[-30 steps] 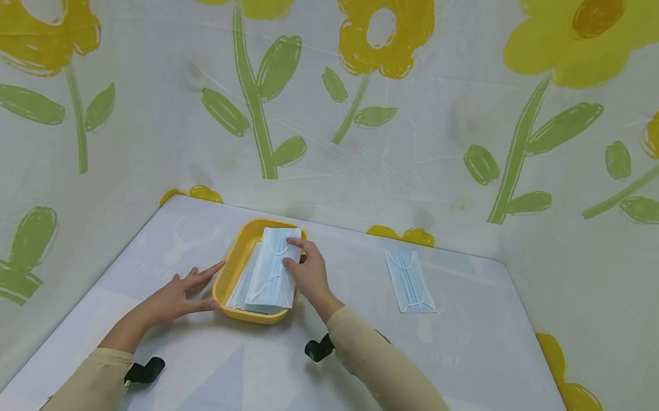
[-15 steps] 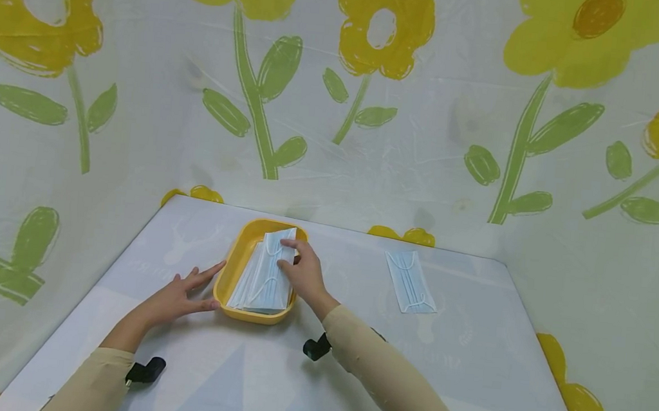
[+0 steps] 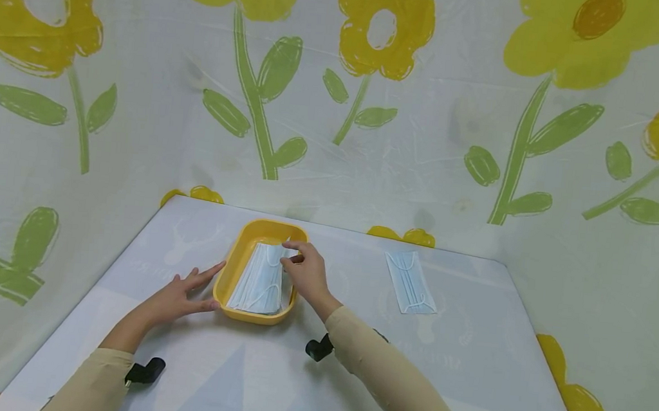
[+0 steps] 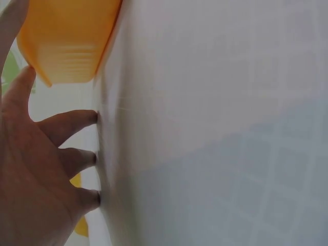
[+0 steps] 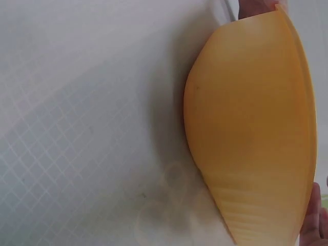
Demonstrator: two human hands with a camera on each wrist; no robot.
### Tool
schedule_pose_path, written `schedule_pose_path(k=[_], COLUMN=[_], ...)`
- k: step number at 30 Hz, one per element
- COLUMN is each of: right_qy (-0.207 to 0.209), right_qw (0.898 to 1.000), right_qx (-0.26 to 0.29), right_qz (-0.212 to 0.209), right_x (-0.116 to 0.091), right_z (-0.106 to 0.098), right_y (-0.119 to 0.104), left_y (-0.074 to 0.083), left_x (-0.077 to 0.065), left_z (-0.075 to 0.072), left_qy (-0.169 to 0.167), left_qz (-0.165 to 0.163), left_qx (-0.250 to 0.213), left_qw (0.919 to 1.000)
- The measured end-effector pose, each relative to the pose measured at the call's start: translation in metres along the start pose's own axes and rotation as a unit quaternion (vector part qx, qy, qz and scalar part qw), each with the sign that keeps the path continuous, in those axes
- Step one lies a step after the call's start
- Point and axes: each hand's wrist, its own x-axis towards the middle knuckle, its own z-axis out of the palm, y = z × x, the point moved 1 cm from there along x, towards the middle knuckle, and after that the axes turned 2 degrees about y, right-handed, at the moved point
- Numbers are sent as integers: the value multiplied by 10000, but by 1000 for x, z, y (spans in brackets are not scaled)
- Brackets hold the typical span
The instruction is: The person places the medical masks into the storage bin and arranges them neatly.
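Note:
A yellow plastic tray (image 3: 228, 268) stands on the table and holds several light blue pleated face masks (image 3: 262, 284) with white ear loops, fanned side by side. My left hand (image 3: 179, 297) touches the tray's left side with spread, straight fingers; in the left wrist view, its other fingertips (image 4: 89, 159) rest on the table. Over the tray's right rim, my right hand (image 3: 309, 271) pinches the right edge of the uppermost mask with its bent index finger and thumb. Its remaining fingers are mostly hidden. Outside the tray, to the right, a single face mask (image 3: 410, 283) lies flat.
The table (image 3: 224, 365) has a pale patterned cover. Behind it and at both sides hangs a white cloth (image 3: 415, 148) printed with yellow flowers. A black wrist-camera mount (image 3: 145, 370) sits below the left hand, another (image 3: 318, 348) below the right.
The uppermost mask has gone left and lower into the tray, nearly in line with the others. The right hand has shifted only slightly. The left hand and the single mask stay put.

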Motion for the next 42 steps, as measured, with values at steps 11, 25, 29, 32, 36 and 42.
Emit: schedule_pose_path(k=[11, 25, 29, 32, 36, 42], right_qy=[316, 492, 632, 718, 763, 841], right_qw=[9995, 9988, 9980, 9974, 9970, 9960], right_qx=[45, 52, 56, 3, -116, -289], right_qz=[-67, -8, -86, -114, -51, 117], right_x=[-3, -8, -9, -11, -13, -16], right_z=[-10, -23, -27, -31, -36, -44], right_y=[6, 18, 24, 28, 32, 40], left_y=[-5, -4, -2, -2, -3, -5], left_x=[2, 2, 2, 1, 0, 2], left_z=[3, 3, 2, 2, 1, 3], left_qy=[-12, -22, -33, -59, -38, -7], left_qz=[-18, -78, -16, -65, -104, -9], left_qx=[-78, -15, -39, -60, -53, -114], left_qw=[10000, 10000, 10000, 9999, 9999, 9999])
